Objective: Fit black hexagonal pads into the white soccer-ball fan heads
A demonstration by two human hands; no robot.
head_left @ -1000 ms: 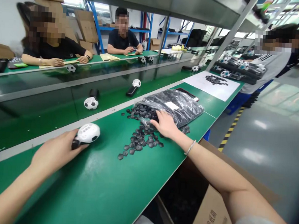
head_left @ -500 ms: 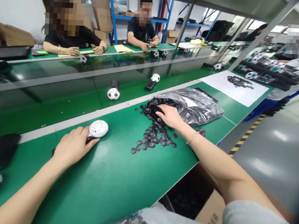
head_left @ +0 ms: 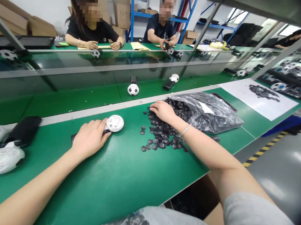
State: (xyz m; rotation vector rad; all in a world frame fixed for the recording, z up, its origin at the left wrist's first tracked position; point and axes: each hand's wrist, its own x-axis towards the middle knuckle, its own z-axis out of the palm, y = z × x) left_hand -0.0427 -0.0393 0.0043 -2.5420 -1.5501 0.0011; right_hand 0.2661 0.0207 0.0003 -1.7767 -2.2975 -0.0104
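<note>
1. One grip, the left hand (head_left: 90, 136), is closed around a black handle (head_left: 106, 132) over the green tabletop (head_left: 110, 178); the handle's white openwork ball head (head_left: 115, 123) juts out at two o'clock from it.
2. The other grip, the right hand (head_left: 163, 111), rests bent fingers on loose, flat, black pentagonal pieces (head_left: 161, 144), which spread towards six o'clock; whether it pinches any, I cannot tell.
3. The step in hand appears to be gathering pieces while the left hand steadies the handle. Taking just one would call for a careful fingertip pinch, as they overlap.
4. At three o'clock from the right hand, a clear plastic bag (head_left: 216, 119) of black pieces lies open; its white label (head_left: 205, 107) bears no readable writing.
5. Farther along three o'clock, a white paper sheet (head_left: 267, 113) carries another black heap.
6. Towards five o'clock of the view, a brown cardboard box (head_left: 216, 220) shows cut-off, unreadable print.
</note>
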